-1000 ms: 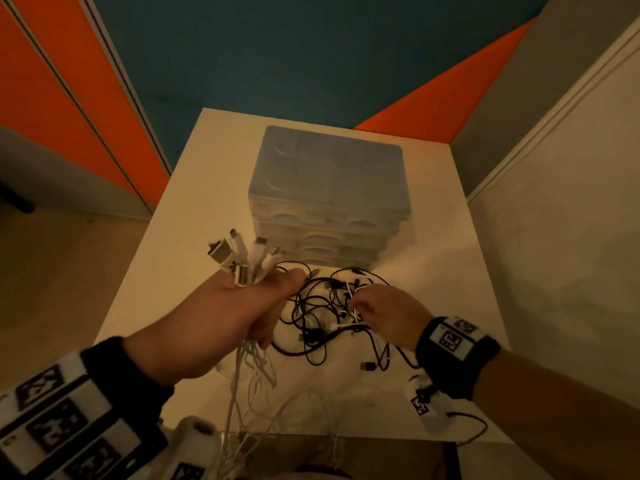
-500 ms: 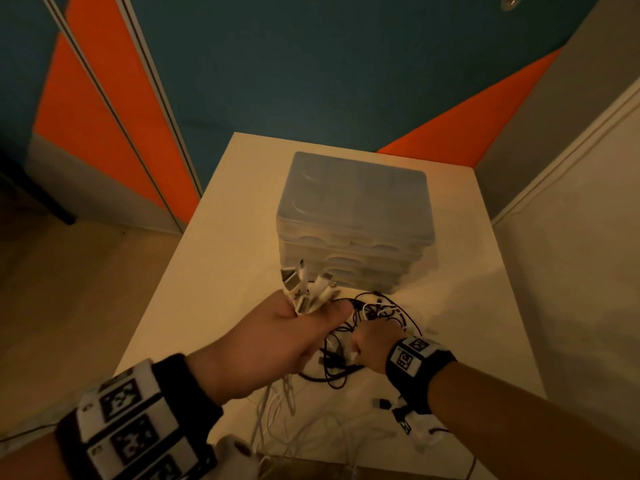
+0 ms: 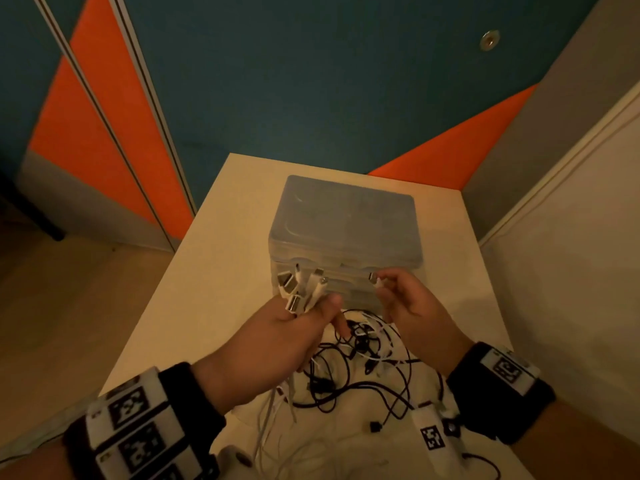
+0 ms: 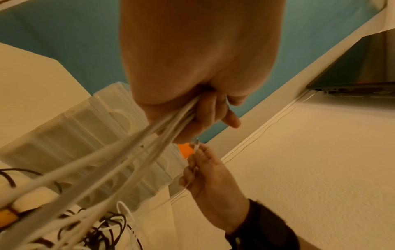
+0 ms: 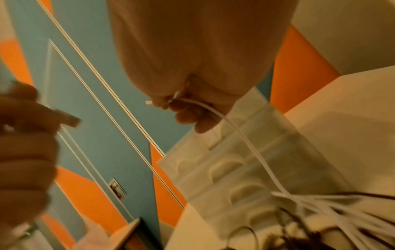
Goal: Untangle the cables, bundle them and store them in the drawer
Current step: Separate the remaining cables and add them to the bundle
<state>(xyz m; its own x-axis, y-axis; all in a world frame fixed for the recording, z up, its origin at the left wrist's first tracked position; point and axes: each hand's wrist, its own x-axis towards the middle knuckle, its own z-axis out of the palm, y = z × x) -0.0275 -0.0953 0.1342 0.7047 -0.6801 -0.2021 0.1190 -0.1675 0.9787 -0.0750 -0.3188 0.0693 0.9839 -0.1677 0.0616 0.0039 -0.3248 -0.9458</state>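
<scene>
My left hand (image 3: 304, 320) grips a bunch of white cables (image 3: 306, 287), their plugs fanning upward; in the left wrist view the same cables (image 4: 136, 148) trail down from the fist (image 4: 198, 111). My right hand (image 3: 391, 289) pinches the plug end of one white cable (image 3: 375, 280), raised in front of the drawer unit (image 3: 346, 223); its cord (image 5: 245, 140) runs down from the fingers (image 5: 188, 111) toward the pile. A tangle of black and white cables (image 3: 363, 362) lies on the table (image 3: 214, 271) below both hands. The clear plastic drawer unit's drawers are closed.
The small white table stands in a corner, with a blue and orange wall behind and a white wall (image 3: 571, 271) at the right. Floor (image 3: 69, 306) drops off at the table's left edge. A loose black plug (image 3: 374, 427) lies near the front.
My right hand rose from the tangle on the table, bringing up one white cable end level with the left hand's plugs. The left hand stayed closed on its bunch.
</scene>
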